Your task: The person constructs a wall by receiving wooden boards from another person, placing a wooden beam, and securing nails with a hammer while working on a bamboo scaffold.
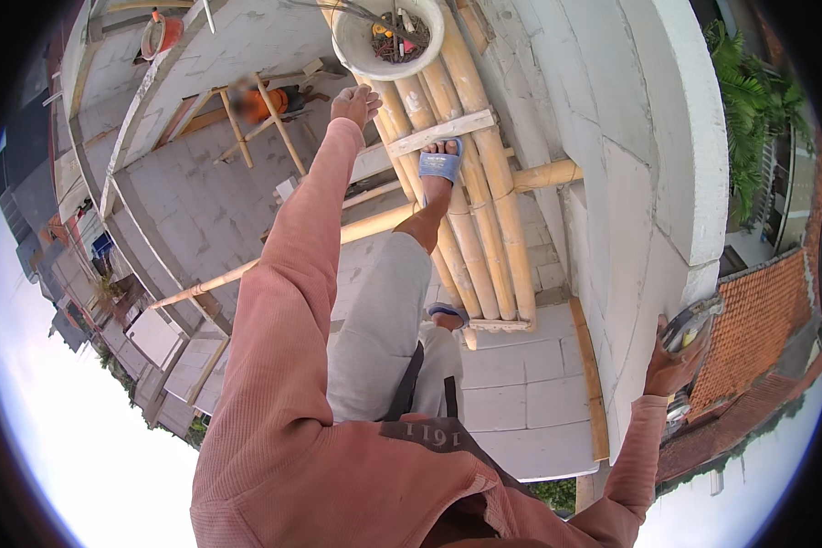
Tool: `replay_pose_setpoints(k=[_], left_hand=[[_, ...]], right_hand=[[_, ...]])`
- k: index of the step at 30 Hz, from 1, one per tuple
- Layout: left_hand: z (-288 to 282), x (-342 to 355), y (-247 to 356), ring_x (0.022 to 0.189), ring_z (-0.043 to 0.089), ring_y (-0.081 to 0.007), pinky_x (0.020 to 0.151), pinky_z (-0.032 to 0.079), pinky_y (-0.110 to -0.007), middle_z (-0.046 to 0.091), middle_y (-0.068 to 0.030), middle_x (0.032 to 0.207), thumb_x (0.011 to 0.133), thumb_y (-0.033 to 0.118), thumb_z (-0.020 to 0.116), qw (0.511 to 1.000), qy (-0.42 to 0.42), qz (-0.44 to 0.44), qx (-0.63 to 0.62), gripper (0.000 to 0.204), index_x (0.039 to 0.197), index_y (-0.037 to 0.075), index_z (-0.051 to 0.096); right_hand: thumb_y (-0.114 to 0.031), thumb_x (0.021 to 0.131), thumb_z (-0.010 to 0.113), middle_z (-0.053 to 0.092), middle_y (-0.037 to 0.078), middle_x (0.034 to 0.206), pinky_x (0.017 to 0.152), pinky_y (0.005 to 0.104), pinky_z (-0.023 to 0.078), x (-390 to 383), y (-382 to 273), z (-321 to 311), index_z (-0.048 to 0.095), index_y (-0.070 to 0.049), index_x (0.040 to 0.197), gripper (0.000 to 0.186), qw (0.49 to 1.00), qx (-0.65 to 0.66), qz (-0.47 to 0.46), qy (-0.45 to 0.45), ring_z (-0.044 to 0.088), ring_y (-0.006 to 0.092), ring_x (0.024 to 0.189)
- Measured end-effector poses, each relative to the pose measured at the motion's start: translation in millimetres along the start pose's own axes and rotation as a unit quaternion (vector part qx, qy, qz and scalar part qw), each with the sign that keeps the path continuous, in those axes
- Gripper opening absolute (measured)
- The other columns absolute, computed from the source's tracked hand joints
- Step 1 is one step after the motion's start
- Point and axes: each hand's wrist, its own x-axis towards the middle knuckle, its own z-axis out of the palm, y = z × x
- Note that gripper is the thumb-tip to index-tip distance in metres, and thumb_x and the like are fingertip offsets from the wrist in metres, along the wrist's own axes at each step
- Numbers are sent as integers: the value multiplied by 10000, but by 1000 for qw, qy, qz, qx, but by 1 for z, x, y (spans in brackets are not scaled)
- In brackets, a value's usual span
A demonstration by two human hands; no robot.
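Note:
My left arm reaches forward, and my left hand [357, 106] hovers by the near rim of a whitish bucket [345, 46]; its fingers are loosely spread with nothing seen in them. Inside the bucket lie brown bits like nails or wire scraps, a yellow item [381, 30] and some thin rods. Over at the right, my right hand [674, 365] is at the outer edge of the block wall [639, 228]. Its fingers curl round a grey-and-black object [692, 321], whose kind I cannot make out. My feet, in blue sandals [440, 163], stand on a bamboo platform [484, 228].
A bamboo crosspole [374, 225] runs under the platform, with gaps beside it down to a lower level. Down there, a person in an orange top [263, 104] is beside wooden props. An orange-red bucket [161, 36] stands far left. Beyond the right wall is a tiled roof [749, 320].

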Motion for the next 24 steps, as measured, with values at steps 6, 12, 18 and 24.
replay_pose_setpoints(k=[6, 12, 18, 24], left_hand=[[44, 141, 60, 1133, 666, -324, 950, 563, -435, 643, -202, 1267, 998, 314, 601, 994, 51, -28, -93, 443, 1295, -10, 548], [64, 181, 81, 1023, 690, -278, 862, 560, -382, 690, -159, 1194, 957, 365, 651, 652, 80, 149, 739, 410, 1194, 31, 640], [-26, 228, 119, 1064, 680, -284, 895, 553, -376, 666, -167, 1245, 961, 325, 638, 825, 344, 77, 442, 348, 1162, 41, 665], [-96, 280, 138, 1028, 677, -277, 875, 561, -385, 663, -156, 1188, 974, 325, 625, 928, 338, 132, 88, 340, 1182, 59, 662]], right_hand=[[-344, 829, 839, 465, 251, 1474, 1128, 522, 394, 2, 9, 6, 379, 33, 1490, 890, 1000, 5, 6, -24, 459, 430, 1354], [-292, 852, 824, 378, 247, 1537, 1189, 528, 313, -2, 13, 6, 323, 30, 1522, 898, 990, 47, 105, -84, 374, 401, 1423], [-193, 867, 810, 275, 194, 1604, 1200, 522, 315, -25, 51, 11, 208, -42, 1581, 945, 955, 154, 223, -119, 334, 364, 1439], [-162, 854, 817, 276, 169, 1605, 1169, 502, 368, -13, 16, 13, 191, -120, 1598, 974, 915, 236, 311, -105, 382, 339, 1403]])
